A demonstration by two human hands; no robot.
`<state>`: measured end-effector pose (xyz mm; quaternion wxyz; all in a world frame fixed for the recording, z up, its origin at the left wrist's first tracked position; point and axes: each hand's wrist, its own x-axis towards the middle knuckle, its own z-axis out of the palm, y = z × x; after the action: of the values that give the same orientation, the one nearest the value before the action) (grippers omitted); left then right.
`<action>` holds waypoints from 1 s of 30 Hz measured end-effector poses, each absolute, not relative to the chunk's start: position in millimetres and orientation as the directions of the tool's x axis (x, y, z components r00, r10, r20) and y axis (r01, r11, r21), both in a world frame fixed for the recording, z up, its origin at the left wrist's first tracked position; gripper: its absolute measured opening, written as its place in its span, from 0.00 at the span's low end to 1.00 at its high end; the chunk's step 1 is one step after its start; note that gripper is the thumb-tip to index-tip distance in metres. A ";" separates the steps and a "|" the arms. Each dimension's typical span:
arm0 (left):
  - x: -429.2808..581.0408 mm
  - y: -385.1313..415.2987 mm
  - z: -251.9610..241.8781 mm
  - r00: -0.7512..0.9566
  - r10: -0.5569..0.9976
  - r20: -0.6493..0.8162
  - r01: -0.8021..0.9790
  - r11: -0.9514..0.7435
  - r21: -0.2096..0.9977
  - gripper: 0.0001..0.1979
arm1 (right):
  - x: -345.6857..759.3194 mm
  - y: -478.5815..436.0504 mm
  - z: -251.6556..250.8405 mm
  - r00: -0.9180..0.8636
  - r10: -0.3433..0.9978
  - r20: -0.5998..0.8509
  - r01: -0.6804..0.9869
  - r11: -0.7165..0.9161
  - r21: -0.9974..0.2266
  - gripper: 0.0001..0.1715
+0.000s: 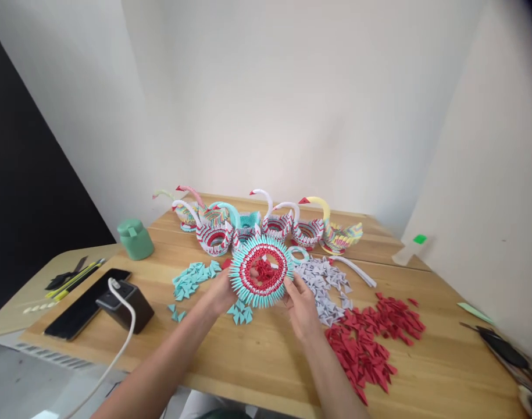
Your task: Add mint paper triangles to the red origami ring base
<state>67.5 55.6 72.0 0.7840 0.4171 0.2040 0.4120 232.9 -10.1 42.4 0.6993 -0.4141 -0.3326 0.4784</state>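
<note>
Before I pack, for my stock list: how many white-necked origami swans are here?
3: left swan, in front of the pink-necked swan; middle swan; right swan, beside the yellow-necked swan. Others may be hidden.

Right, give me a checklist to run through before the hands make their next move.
1. Spiky ring held on both sides: ok; left hand at its left edge, right hand at its right.
2. Every turquoise point firmly seated: cannot tell; too small to judge.
3. Loose turquoise pieces on the table: ok; piled to the left, with a few below the ring.
4. Gray pieces well apart from red pieces: not ok; the piles meet at their edges.
5. White cable clear of the left arm: ok; a gap shows between them.
</note>
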 end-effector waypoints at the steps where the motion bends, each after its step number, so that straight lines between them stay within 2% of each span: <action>1: 64.7 57.2 71.6 0.591 0.807 -0.001 -0.472 0.347 0.811 0.25 | 233.8 -9.2 41.0 0.351 0.933 0.074 -0.360 0.207 -0.910 0.20; 6: 51.9 63.7 60.2 0.560 0.823 -0.096 -0.526 0.443 0.726 0.30 | 235.1 -6.7 35.9 0.407 0.912 0.039 -0.296 0.172 -0.940 0.22; 10: 46.4 66.3 45.3 0.505 0.860 -0.075 -0.554 0.390 0.735 0.22 | 235.7 -5.6 34.9 0.397 0.917 0.034 -0.284 0.159 -0.945 0.21; 13: 45.2 65.9 38.1 0.522 0.850 -0.064 -0.545 0.390 0.742 0.16 | 235.2 -5.3 34.3 0.394 0.919 0.010 -0.328 0.151 -0.932 0.19; 19: 48.1 62.5 33.0 0.556 0.829 -0.052 -0.518 0.395 0.759 0.18 | 239.7 -2.2 31.5 0.375 0.924 -0.075 -0.445 0.108 -0.889 0.16; 21: 45.5 58.1 33.9 0.513 0.859 -0.002 -0.397 0.239 0.886 0.23 | 245.6 0.9 30.1 0.416 0.906 -0.084 -0.481 0.140 -0.866 0.16; 23: 40.6 49.9 35.4 0.467 0.877 0.115 -0.164 -0.042 0.986 0.26 | 252.3 4.3 28.4 0.461 0.884 -0.083 -0.499 0.181 -0.847 0.16; 26: 35.4 33.2 34.3 0.514 0.821 0.249 0.068 -0.328 0.942 0.18 | 259.1 7.9 27.0 0.506 0.858 -0.090 -0.532 0.228 -0.816 0.17; 27: 35.8 28.5 32.3 0.569 0.773 0.281 0.112 -0.411 0.904 0.15 | 260.0 8.3 27.2 0.509 0.855 -0.097 -0.548 0.235 -0.803 0.17; 28: 37.5 25.1 29.5 0.662 0.668 0.341 0.209 -0.601 0.771 0.13 | 260.3 8.5 27.7 0.505 0.857 -0.104 -0.564 0.237 -0.791 0.17; 30: 43.0 23.8 22.5 0.821 0.450 0.351 0.312 -0.869 0.384 0.10 | 259.7 8.0 29.5 0.490 0.865 -0.110 -0.588 0.235 -0.774 0.16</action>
<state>43.0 23.8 22.5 0.1564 0.9414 0.2024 0.2199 259.7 8.0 29.5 0.7662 -0.3974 -0.1738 0.4740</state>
